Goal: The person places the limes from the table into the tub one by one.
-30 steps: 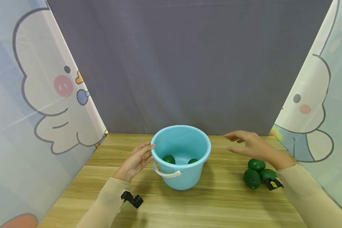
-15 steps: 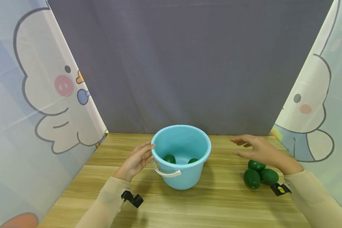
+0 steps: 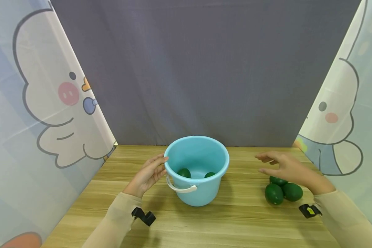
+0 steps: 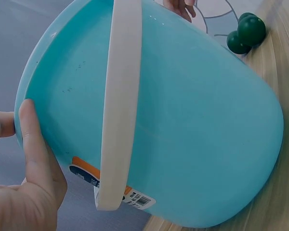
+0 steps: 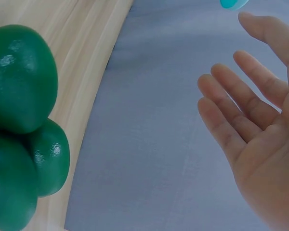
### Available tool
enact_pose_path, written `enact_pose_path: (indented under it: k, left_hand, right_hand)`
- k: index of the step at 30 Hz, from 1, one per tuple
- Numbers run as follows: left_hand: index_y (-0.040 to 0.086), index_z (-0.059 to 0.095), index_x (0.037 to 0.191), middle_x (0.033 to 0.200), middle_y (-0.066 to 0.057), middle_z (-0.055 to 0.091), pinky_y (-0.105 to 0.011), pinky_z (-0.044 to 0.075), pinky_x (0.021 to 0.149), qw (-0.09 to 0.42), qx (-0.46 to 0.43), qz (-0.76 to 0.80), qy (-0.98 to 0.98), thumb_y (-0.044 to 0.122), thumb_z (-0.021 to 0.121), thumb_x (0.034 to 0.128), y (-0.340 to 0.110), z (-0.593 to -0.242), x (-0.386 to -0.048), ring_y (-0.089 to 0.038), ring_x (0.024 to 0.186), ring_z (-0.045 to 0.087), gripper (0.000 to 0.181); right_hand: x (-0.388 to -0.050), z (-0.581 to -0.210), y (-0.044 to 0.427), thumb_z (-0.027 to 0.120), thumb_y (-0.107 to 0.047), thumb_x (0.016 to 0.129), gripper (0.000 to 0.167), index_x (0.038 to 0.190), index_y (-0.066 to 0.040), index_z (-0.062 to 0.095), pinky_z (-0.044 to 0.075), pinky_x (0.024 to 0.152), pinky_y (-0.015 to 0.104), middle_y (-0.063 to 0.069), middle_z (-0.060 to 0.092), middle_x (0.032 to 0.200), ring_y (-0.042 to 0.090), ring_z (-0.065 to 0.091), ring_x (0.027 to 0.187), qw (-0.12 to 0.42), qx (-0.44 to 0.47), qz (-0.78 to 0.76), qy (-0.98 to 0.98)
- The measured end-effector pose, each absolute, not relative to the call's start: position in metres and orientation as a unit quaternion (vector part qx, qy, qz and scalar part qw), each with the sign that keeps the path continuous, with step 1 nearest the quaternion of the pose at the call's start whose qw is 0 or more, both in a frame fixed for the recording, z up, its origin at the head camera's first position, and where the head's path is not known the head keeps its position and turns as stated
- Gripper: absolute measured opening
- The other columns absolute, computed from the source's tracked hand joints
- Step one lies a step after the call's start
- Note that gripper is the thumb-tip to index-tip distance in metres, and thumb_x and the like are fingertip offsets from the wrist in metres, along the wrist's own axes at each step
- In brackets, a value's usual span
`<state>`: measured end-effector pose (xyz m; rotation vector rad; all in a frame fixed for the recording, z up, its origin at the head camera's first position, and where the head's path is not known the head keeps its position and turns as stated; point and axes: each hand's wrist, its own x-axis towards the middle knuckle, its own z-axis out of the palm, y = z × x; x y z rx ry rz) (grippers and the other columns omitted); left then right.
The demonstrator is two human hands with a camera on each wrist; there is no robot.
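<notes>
My left hand (image 3: pixel 148 174) pinches the left rim of a light blue bucket (image 3: pixel 201 191) between thumb and fingers. The left wrist view shows a thumb and finger on either side of that rim (image 4: pixel 23 96). Two dark green avocados (image 3: pixel 184 173) are partly visible inside the bucket. Over on the right, my right hand (image 3: pixel 286 167) hovers with fingers spread and nothing in it. Beneath and in front of it lie three glossy green avocados (image 3: pixel 274 194), touching one another; the hand partly covers the rearmost in the head view. The right wrist view shows the palm (image 5: pixel 265 159) well apart from them.
The bucket's white handle (image 3: pixel 179 188) hangs down on its near side. A wooden table (image 3: pixel 204 227) bears everything. Behind it hangs a grey curtain (image 3: pixel 201 69), with cartoon-printed cloths (image 3: pixel 59 137) on both sides.
My right hand has moved to the right and slightly down, away from the bucket and over the avocados. The left hand and the bucket have stayed put.
</notes>
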<state>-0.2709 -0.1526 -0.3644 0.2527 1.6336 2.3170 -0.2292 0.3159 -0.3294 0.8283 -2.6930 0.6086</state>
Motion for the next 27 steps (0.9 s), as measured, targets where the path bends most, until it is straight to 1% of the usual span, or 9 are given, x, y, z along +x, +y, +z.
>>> enact_pose_path:
  k: [5,10,15,23,27]
  left_hand:
    - [-0.005,0.036,0.148,0.124,-0.012,0.054,-0.013,0.057,0.076,0.148,0.090,0.806,0.566,0.010,0.056,0.1033,-0.152,-0.364,-0.271,-0.009,0.090,0.063,0.051]
    - [-0.006,0.034,0.149,0.125,-0.013,0.053,-0.014,0.057,0.077,0.150,0.090,0.806,0.565,0.011,0.056,0.1030,-0.153,-0.364,-0.271,-0.009,0.091,0.064,0.054]
    - [-0.006,0.034,0.149,0.126,-0.013,0.053,-0.014,0.057,0.077,0.150,0.089,0.809,0.562,0.010,0.056,0.1030,-0.152,-0.364,-0.270,-0.009,0.092,0.064,0.053]
    - [-0.006,0.035,0.149,0.125,-0.014,0.054,-0.013,0.057,0.075,0.147,0.093,0.808,0.562,0.010,0.056,0.1031,-0.153,-0.364,-0.269,-0.008,0.090,0.063,0.053]
    - [-0.006,0.036,0.148,0.121,-0.012,0.056,-0.012,0.057,0.073,0.147,0.093,0.807,0.564,0.011,0.056,0.1033,-0.153,-0.364,-0.269,-0.007,0.086,0.063,0.052]
  right_hand:
    - [-0.228,-0.334,0.321,0.077,-0.025,0.092,0.043,0.127,-0.003,0.065,0.061,0.081,0.041,0.010,0.069,0.120,0.027,0.068,0.100,0.128,0.292,0.214,-0.923]
    - [-0.226,-0.344,0.328,0.077,-0.024,0.091,0.044,0.127,-0.004,0.064,0.061,0.080,0.039,0.009,0.069,0.119,0.026,0.068,0.100,0.119,0.289,0.215,-0.925]
    - [-0.224,-0.354,0.333,0.080,-0.021,0.088,0.045,0.127,-0.004,0.065,0.062,0.076,0.037,0.009,0.070,0.116,0.023,0.068,0.097,0.134,0.301,0.216,-0.919]
    - [-0.219,-0.362,0.341,0.082,-0.018,0.086,0.045,0.125,-0.004,0.066,0.062,0.072,0.034,0.005,0.070,0.113,0.015,0.067,0.096,0.152,0.302,0.222,-0.914]
    - [-0.217,-0.366,0.348,0.080,-0.021,0.087,0.044,0.125,-0.004,0.066,0.062,0.072,0.035,0.005,0.071,0.113,0.019,0.068,0.096,0.139,0.288,0.226,-0.920]
